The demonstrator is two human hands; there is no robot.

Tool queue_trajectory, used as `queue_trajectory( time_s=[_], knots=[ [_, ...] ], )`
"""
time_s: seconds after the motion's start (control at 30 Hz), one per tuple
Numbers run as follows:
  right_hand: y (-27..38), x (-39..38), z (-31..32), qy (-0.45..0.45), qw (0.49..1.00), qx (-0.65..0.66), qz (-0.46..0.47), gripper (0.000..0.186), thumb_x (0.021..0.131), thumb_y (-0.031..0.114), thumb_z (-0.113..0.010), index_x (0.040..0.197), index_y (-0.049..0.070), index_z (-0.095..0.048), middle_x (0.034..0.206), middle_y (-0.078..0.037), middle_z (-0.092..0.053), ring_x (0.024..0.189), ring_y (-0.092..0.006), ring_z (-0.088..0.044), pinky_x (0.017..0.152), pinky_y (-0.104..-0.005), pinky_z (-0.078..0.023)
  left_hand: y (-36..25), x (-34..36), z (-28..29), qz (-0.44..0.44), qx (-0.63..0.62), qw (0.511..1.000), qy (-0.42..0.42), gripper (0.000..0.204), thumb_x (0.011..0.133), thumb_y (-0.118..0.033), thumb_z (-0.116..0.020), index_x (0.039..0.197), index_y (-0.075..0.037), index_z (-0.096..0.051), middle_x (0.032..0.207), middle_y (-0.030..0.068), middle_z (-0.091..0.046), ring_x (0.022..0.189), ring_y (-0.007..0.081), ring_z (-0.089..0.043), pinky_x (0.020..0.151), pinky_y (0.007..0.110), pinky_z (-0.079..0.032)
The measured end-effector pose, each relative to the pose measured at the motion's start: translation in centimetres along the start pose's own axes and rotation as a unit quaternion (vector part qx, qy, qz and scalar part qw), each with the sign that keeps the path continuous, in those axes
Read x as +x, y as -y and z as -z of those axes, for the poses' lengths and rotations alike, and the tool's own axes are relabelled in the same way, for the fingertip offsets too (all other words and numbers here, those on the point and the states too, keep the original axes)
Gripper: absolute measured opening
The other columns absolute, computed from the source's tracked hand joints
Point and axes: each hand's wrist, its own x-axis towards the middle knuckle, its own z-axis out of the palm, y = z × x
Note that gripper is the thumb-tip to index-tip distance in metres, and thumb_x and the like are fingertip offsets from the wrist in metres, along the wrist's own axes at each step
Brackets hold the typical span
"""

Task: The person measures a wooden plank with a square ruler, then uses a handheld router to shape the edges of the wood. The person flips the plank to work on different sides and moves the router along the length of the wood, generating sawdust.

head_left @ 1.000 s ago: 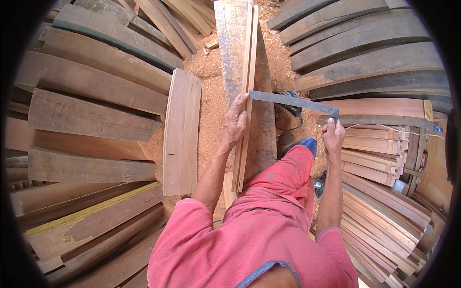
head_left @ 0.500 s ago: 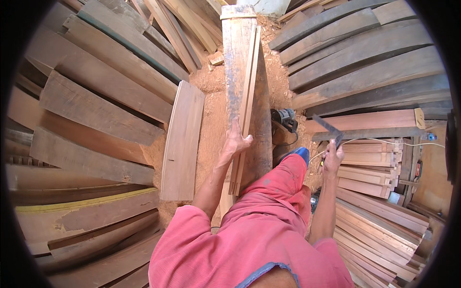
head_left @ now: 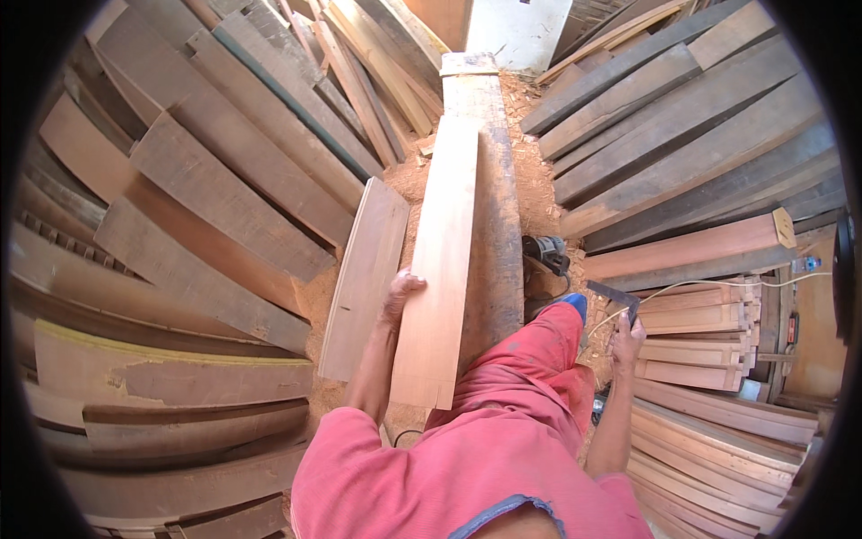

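Observation:
A pale wooden board (head_left: 440,251) lies lengthwise over a worn bench plank (head_left: 499,225), its broad, smooth face turned up. My left hand (head_left: 404,292) is closed on the board's left edge, about midway along, with its fingers partly hidden by the board. Off to the right, my right hand (head_left: 626,340) is closed around one leg of a dark carpenter's square (head_left: 618,296). The square is held in the air, apart from the board. A second, greyish-brown board (head_left: 366,278) leans just left of the bench.
Dark planks (head_left: 224,189) are stacked along the left, and more planks (head_left: 664,117) along the right. A corded power tool (head_left: 545,256) sits on the floor near my blue shoe (head_left: 573,305). Jointed wooden pieces (head_left: 691,323) lie stacked at right. Sawdust (head_left: 539,184) covers the floor.
The board has turned from standing on its narrow edge to showing its broad face. My left hand has shifted to its left edge. The square remains in my right hand.

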Motion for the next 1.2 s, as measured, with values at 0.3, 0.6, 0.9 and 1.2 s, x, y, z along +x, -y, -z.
queue_trajectory(
  time_s=[0.3, 0.6, 0.9, 1.2],
  knots=[
    [1.2, -0.1, -3.8, 0.036, 0.998, -0.039, 0.028, 0.017, 0.102, 0.021, -0.062, 0.100, 0.004, -0.065, 0.075, 0.007, -0.049, 0.066, -0.0055, -0.041, 0.057, -0.0282, -0.035, -1.3, -3.0, -5.4, 0.001, -0.313, 0.949, 0.025, 0.058, 0.093, -0.020, -0.068, 0.143, 0.002, -0.050, 0.129, 0.0211, -0.067, 0.120, 0.0334, -0.067, 0.108, 0.048, -0.054],
    [1.8, -1.7, -5.1, 0.064, 0.995, -0.033, 0.071, 0.013, 0.103, 0.021, -0.064, 0.096, 0.012, -0.059, 0.066, 0.009, -0.046, 0.050, -0.0013, -0.038, 0.043, -0.0222, -0.028, 1.8, 2.9, -9.2, -0.148, -0.594, 0.791, 0.029, 0.040, 0.106, -0.025, -0.057, 0.134, 0.004, -0.056, 0.132, 0.0188, -0.067, 0.120, 0.0313, -0.068, 0.105, 0.045, -0.059],
    [1.5, -2.6, -3.9, 0.058, 0.998, -0.035, 0.006, 0.018, 0.102, 0.021, -0.062, 0.103, 0.003, -0.065, 0.078, 0.006, -0.050, 0.066, -0.0045, -0.041, 0.057, -0.0266, -0.035, -0.9, 6.1, -6.5, -0.201, -0.576, 0.788, 0.084, 0.039, 0.108, -0.029, -0.050, 0.126, 0.001, -0.065, 0.122, 0.0178, -0.072, 0.114, 0.0296, -0.071, 0.099, 0.041, -0.062],
    [14.8, -7.9, -11.5, 0.114, 0.988, 0.083, 0.054, 0.020, 0.097, 0.021, -0.073, 0.098, 0.010, -0.056, 0.079, 0.006, -0.047, 0.068, -0.0029, -0.046, 0.056, -0.0237, -0.038, 2.2, 3.4, -4.8, -0.149, -0.575, 0.786, 0.172, 0.042, 0.104, -0.032, -0.059, 0.133, -0.002, -0.065, 0.127, 0.0171, -0.071, 0.115, 0.0306, -0.069, 0.101, 0.040, -0.059]
  ],
)
